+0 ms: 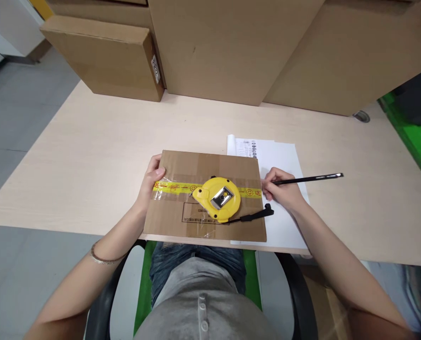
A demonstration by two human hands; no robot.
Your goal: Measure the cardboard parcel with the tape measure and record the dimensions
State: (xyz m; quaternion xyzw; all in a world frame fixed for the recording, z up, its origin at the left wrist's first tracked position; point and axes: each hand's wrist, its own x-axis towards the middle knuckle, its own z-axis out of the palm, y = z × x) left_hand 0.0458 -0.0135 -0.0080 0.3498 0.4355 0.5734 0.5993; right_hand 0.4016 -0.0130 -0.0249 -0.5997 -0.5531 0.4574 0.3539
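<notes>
A flat cardboard box [168, 212] lies near the table's front edge, with a band of yellow printed tape across it. On top of it rests a yellow tape measure [204, 194], whose black wrist strap reaches past the box's right side. My left hand [152, 182] grips the box's left edge, thumb on top and fingers around the side. Just right of the box, my right hand [281, 188] is closed around a slim black pencil [313, 179] that slants to the right; its tip is hidden. Under that hand lie white paper sheets [284, 153], partly covered by the box.
Along the table's back stand a smaller cardboard box [100, 61] and large cardboard boxes [224, 47]. A round cable hole [361, 116] is at the back right, and a green-edged dark object [408, 127] lies beyond. I sit in a chair with black armrests [297, 288].
</notes>
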